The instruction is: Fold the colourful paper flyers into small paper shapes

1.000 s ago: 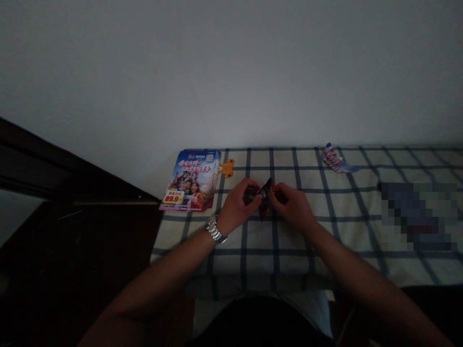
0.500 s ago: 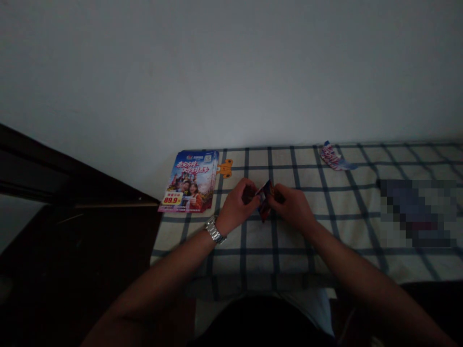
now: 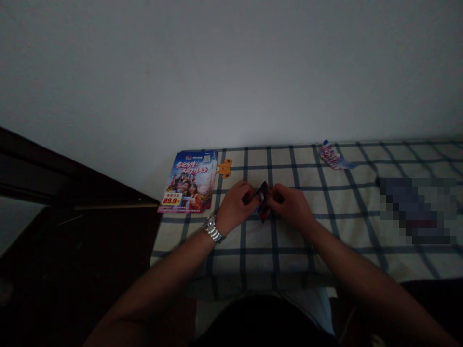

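Observation:
Between my two hands is a small folded paper (image 3: 264, 205), dark with red and blue print, its points facing up and down. My left hand (image 3: 237, 205), with a silver watch (image 3: 213, 229) on the wrist, pinches its left side. Fingers of my right hand (image 3: 291, 205) are closed on its right side. Both hands are just above the checked cloth (image 3: 289, 168), and my fingers hide part of the paper.
At the left end of the cloth lies a stack of printed flyers (image 3: 188, 183), with an orange bear-shaped piece (image 3: 224, 168) beside it. A crumpled strip of printed paper (image 3: 333, 156) rests near the wall. A blurred-out dark item (image 3: 412, 209) lies at right.
The folded paper has turned and opened slightly between my fingers. Both hands keep their pinch and stay in nearly the same place.

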